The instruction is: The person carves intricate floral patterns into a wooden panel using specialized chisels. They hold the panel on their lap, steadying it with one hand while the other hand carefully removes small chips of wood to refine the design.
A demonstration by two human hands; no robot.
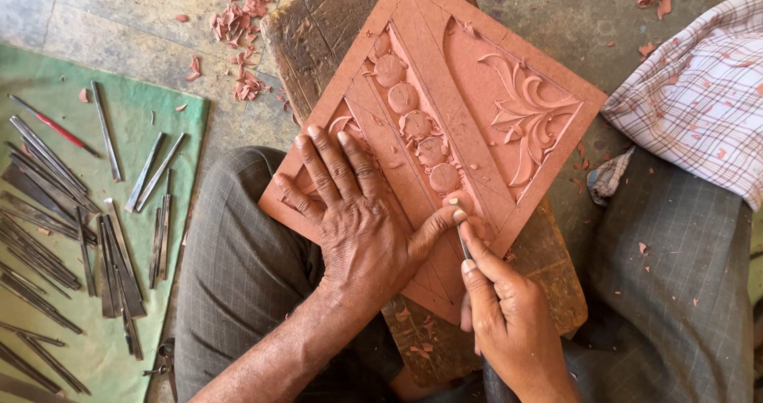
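Between hands [445,264], chisel [463,242] upright, tip up.

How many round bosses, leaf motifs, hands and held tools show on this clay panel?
Round bosses: 5
Leaf motif: 1
Hands, left hand and right hand: 2
Carving tool in the right hand: 1
Total: 9

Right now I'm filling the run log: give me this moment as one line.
left hand: flat on clay panel | right hand: holds thin carving tool, tip at bead row | spare tools: on green mat
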